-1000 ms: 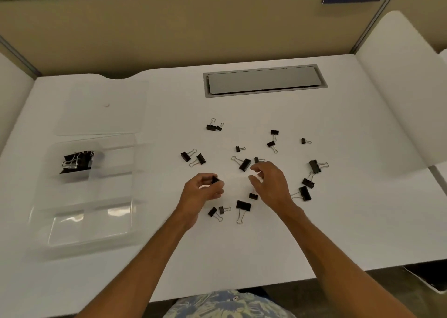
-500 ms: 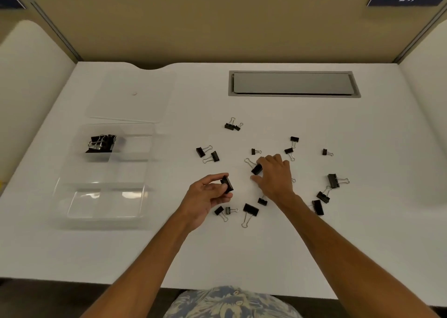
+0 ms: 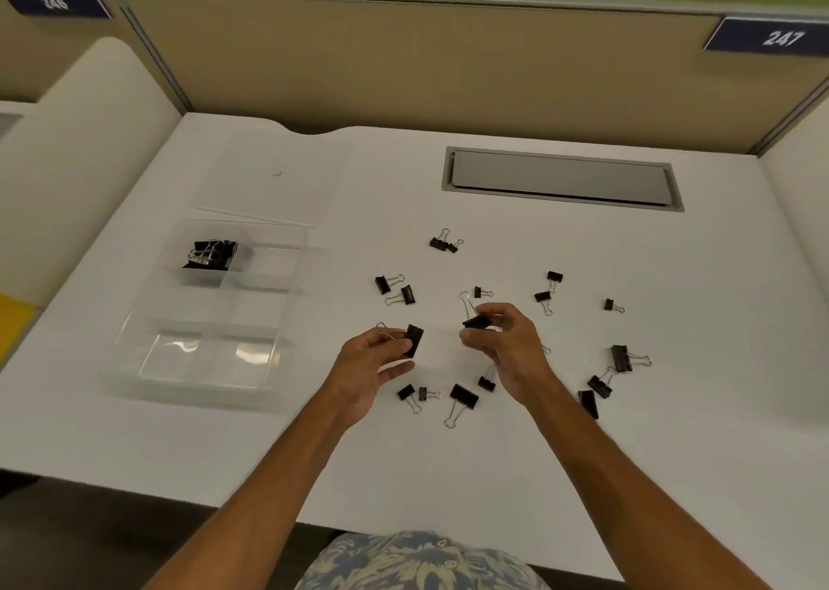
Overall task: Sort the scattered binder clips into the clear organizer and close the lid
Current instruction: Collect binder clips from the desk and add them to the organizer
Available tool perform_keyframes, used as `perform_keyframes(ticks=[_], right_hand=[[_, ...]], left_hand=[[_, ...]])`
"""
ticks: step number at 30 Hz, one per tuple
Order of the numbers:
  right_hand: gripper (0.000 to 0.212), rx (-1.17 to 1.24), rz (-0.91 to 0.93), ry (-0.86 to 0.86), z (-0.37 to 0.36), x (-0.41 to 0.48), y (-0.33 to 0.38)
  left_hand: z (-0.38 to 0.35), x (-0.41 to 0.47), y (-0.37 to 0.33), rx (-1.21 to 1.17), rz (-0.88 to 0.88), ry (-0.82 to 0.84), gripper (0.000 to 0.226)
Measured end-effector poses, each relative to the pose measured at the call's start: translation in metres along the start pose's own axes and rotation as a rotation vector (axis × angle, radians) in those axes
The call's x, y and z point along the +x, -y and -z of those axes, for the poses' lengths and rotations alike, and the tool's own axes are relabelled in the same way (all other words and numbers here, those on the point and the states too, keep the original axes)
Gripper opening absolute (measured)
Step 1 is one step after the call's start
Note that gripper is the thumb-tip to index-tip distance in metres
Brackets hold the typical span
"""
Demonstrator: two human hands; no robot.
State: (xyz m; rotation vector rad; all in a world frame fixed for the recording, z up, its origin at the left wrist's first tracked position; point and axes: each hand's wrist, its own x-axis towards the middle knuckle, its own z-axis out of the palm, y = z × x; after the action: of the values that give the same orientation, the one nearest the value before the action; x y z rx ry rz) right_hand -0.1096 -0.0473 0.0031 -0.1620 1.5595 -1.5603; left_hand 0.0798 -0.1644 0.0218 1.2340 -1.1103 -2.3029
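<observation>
**Two clips in hand over a table of strays**

The person's left hand (image 3: 372, 365) pinches a black binder clip (image 3: 415, 340) between thumb and fingertips, with the wire handles pointing left and the other fingers loosely curled beneath. Just across from it, the right hand (image 3: 507, 347) pinches a second clip (image 3: 477, 321) at its fingertips, the wire loop sticking up and away. The hands are near each other but not touching, over the white table (image 3: 673, 432).

Around them lie the scattered clips (image 3: 464, 395), black with silver handles and of several sizes. One large clip sits between the wrists with two small ones just to its left. A cluster lies to the right of the right forearm, and others are spread farther out.

Well to the left stands the clear organizer (image 3: 206, 356), uncovered, with a heap of clips (image 3: 211, 253) in its far-left compartment. Its clear lid (image 3: 273, 176) lies flat on the table just behind it.

At the far side a grey hatch (image 3: 560, 181) is set into the table. A blue plate (image 3: 780, 37) reading 247 hangs on the partition.
</observation>
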Motion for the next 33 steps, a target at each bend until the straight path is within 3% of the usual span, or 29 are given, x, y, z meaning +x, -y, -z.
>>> perform_keyframes(ticks=[7,12,14,24,33], right_hand=[[0.053,0.022,-0.066,0.118,-0.011,-0.020,-0.002],[0.014,0.351,-0.148,0.222,-0.027,-0.028,0.001],[0.009,0.386,-0.171,0.218,-0.037,-0.027,0.001],[0.020,-0.076,-0.010,0.196,-0.127,-0.007,0.002],[0.017,-0.110,0.003,0.061,-0.241,0.032,0.000]], left_hand=[[0.009,-0.020,-0.001,-0.098,-0.043,-0.022,0.017],[0.019,-0.026,-0.005,-0.069,-0.086,-0.090,0.020],[0.026,-0.027,-0.010,-0.069,-0.094,-0.103,0.020],[0.095,-0.016,-0.063,-0.059,-0.161,-0.160,0.021],[0.193,0.024,-0.138,0.206,-0.209,-0.229,0.015]])
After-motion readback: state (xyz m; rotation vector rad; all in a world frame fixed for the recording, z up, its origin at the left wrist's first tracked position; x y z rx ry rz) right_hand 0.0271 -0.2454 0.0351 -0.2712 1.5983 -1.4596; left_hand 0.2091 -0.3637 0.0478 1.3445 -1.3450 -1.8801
